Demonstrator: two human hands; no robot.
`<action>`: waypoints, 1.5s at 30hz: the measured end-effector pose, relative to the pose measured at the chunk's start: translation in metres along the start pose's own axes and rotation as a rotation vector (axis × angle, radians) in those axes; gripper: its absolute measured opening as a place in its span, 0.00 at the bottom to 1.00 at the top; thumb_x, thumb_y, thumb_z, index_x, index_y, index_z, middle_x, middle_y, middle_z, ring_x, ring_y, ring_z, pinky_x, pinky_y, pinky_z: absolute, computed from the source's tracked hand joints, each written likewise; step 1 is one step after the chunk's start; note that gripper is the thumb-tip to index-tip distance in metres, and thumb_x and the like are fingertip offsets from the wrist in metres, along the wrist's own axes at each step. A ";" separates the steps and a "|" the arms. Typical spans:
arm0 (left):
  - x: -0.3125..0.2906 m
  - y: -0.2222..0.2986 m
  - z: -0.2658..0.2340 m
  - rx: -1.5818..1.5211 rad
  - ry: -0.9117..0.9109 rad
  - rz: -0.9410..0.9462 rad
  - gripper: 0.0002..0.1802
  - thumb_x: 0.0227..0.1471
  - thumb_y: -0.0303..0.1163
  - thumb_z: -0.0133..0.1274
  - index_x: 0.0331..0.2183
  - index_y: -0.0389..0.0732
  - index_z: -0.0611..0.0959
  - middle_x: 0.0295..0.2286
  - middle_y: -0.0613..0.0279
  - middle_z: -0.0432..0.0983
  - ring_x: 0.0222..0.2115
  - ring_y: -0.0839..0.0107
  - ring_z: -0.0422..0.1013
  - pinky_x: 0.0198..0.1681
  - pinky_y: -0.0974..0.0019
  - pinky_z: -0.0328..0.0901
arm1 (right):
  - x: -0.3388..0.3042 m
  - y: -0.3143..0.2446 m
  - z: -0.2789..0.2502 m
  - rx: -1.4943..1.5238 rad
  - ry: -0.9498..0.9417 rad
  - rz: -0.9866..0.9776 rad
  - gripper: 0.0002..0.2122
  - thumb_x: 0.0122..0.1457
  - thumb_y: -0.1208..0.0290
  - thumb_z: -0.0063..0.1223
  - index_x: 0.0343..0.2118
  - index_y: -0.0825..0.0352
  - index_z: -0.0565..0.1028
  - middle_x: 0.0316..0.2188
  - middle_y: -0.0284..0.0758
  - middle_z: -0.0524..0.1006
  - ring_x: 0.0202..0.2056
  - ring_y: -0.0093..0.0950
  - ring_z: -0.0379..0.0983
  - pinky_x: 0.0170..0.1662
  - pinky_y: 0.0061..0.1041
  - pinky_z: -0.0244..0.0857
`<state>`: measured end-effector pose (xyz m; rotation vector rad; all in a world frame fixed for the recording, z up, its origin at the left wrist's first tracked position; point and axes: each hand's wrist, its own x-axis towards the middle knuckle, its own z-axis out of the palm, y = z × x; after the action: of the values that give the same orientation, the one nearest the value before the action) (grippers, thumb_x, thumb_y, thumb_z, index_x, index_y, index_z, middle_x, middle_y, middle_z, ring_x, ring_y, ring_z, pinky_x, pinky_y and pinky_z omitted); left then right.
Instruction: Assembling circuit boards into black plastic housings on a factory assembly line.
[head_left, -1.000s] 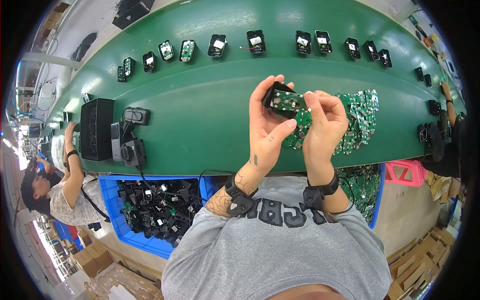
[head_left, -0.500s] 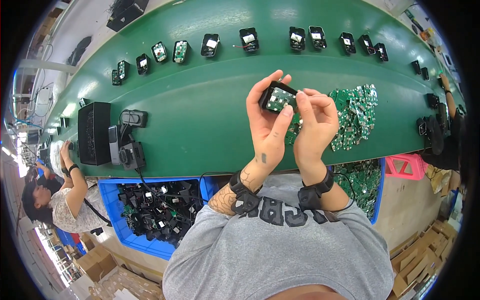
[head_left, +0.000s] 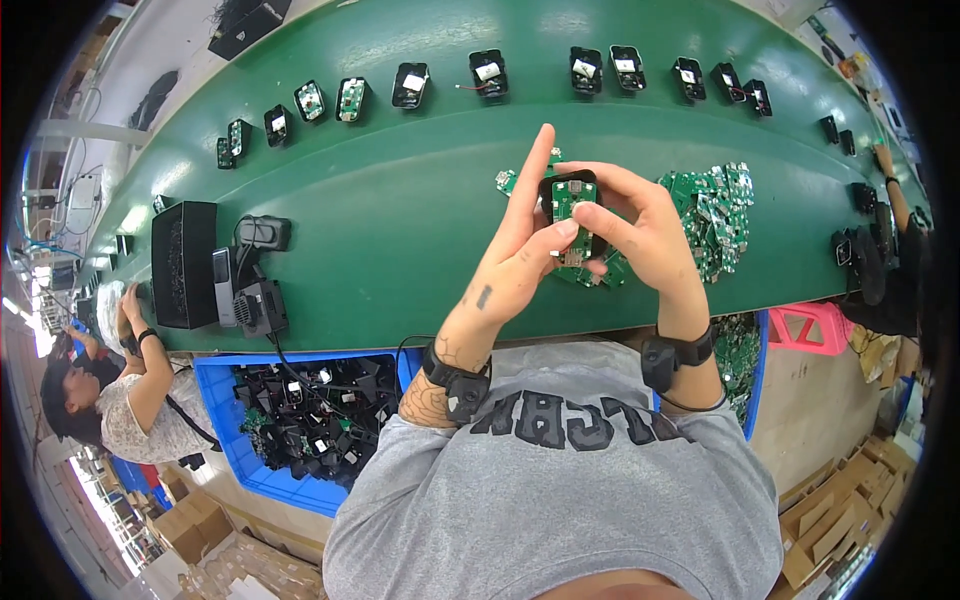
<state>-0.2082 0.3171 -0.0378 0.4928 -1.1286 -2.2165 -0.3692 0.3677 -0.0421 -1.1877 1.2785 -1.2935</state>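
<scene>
In front of my chest, above the green table, a small black plastic case [head_left: 547, 190] has a green circuit board [head_left: 573, 205] lying in its opening. My right hand [head_left: 655, 235] wraps round the case from the right, its thumb on the board's face. From the left, my left hand [head_left: 512, 262] pinches the board's lower left side with its thumb; the index finger stretches straight up and the other fingers are mostly hidden. Beyond the hands, a loose board [head_left: 506, 182] lies on the table. A heap of bare circuit boards [head_left: 712, 220] spreads just right of my right hand.
Black cases [head_left: 410, 87], some fitted with boards, stand in a row along the far side of the table [head_left: 370, 230]. A black box [head_left: 185, 265] and dark devices [head_left: 262, 305] are at left. Below the edge sits a blue bin [head_left: 222, 430] of parts. Co-workers [head_left: 140, 400] are nearby.
The case and board have turned from slanted to upright. My right hand has shifted round the case's right side, and my left index finger has straightened upward.
</scene>
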 end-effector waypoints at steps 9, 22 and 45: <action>-0.007 0.001 0.000 0.044 -0.179 -0.015 0.53 0.50 0.22 0.46 0.65 0.58 0.34 0.53 0.50 0.61 0.37 0.60 0.72 0.34 0.61 0.73 | -0.008 -0.018 -0.004 0.119 -0.039 0.127 0.18 0.59 0.74 0.51 0.52 0.70 0.71 0.40 0.32 0.77 0.36 0.17 0.72 0.34 0.15 0.69; -0.002 0.002 0.014 0.010 -0.054 -0.043 0.49 0.49 0.26 0.48 0.65 0.51 0.39 0.45 0.44 0.69 0.42 0.56 0.73 0.34 0.59 0.76 | -0.004 -0.029 -0.030 -0.643 -0.072 -0.589 0.29 0.38 0.66 0.70 0.47 0.64 0.74 0.49 0.36 0.73 0.54 0.39 0.66 0.54 0.38 0.61; 0.004 -0.010 0.015 0.155 -0.025 -0.010 0.43 0.56 0.23 0.44 0.65 0.57 0.41 0.45 0.50 0.65 0.24 0.71 0.71 0.33 0.59 0.75 | -0.009 -0.021 -0.012 0.414 -0.058 0.254 0.20 0.58 0.80 0.53 0.54 0.71 0.67 0.40 0.37 0.76 0.25 0.20 0.76 0.25 0.14 0.68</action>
<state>-0.2226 0.3280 -0.0374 0.5375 -1.3208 -2.1589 -0.3795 0.3779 -0.0215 -0.7404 1.0177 -1.2480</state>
